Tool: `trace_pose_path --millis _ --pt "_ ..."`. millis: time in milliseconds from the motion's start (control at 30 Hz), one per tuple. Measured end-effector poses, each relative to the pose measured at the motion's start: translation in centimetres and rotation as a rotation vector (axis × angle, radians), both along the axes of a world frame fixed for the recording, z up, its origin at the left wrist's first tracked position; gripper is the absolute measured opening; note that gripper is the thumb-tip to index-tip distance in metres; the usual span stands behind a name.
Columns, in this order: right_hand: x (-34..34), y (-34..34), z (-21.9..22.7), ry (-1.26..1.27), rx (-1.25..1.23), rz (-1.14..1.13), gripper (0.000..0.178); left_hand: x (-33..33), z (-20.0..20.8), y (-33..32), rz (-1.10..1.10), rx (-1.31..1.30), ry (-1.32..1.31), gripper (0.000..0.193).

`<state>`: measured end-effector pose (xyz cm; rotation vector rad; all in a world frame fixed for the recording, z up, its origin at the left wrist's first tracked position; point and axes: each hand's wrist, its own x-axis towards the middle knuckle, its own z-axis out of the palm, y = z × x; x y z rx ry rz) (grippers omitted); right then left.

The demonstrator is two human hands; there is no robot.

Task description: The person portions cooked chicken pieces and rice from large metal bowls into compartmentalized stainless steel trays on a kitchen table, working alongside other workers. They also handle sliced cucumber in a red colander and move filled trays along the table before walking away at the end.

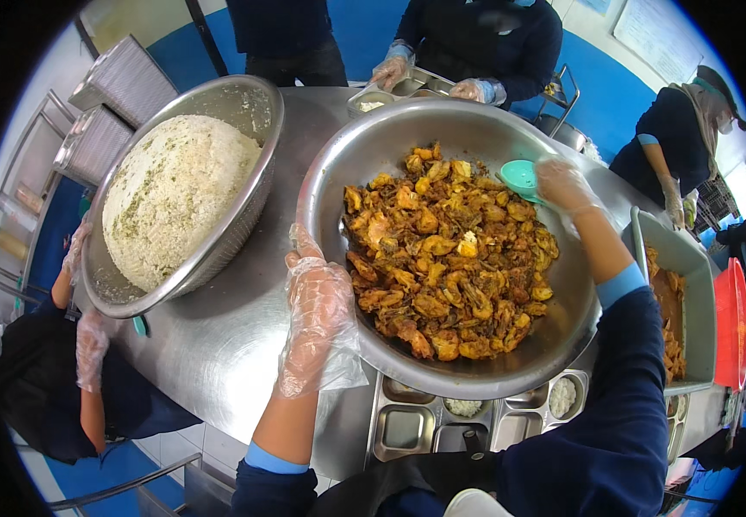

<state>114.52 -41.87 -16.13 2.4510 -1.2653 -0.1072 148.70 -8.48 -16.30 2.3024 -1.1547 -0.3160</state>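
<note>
A wide steel bowl point(442, 122) in front of me holds a heap of browned, sauced chicken pieces point(442, 258). My left hand point(319, 314), in a clear plastic glove, grips the bowl's near left rim. Inside the bowl, at its far right, my gloved right hand point(565, 185) is closed on a small green plastic scoop point(520, 176). The scoop hangs by the edge of the chicken heap, and what it holds, if anything, is hard to make out. Below the bowl's near edge lie steel compartment trays point(403, 428), partly hidden, some with white rice.
Left stands a big steel basin point(256, 116) of rice, with a person's gloved hands beside it. Across the steel table point(209, 375) another person holds a compartment tray point(409, 87). A grey tub point(698, 284) and red tub point(732, 332) sit right. Stacked trays point(101, 142) stand far left.
</note>
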Motion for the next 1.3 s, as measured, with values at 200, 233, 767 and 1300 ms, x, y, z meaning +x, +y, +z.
trace_pose_path --millis 200,233,767,1300 --pt "12.9 -4.1 -5.8 -0.243 0.251 0.237 0.028 0.0 0.3 0.1 -0.003 0.034 -0.006 0.085" --pt "14.2 -4.8 -6.9 -0.185 0.253 0.293 0.031 0.1 0.3 0.1 -0.004 0.031 -0.004 0.085" --pt "14.3 -4.9 -2.7 -0.027 0.369 0.103 0.036 -0.1 0.3 0.7 0.006 0.021 0.056 0.083" --pt "14.4 0.5 2.1 -0.279 0.407 0.077 0.028 -0.4 0.3 0.1 0.003 -0.073 0.056 0.082"
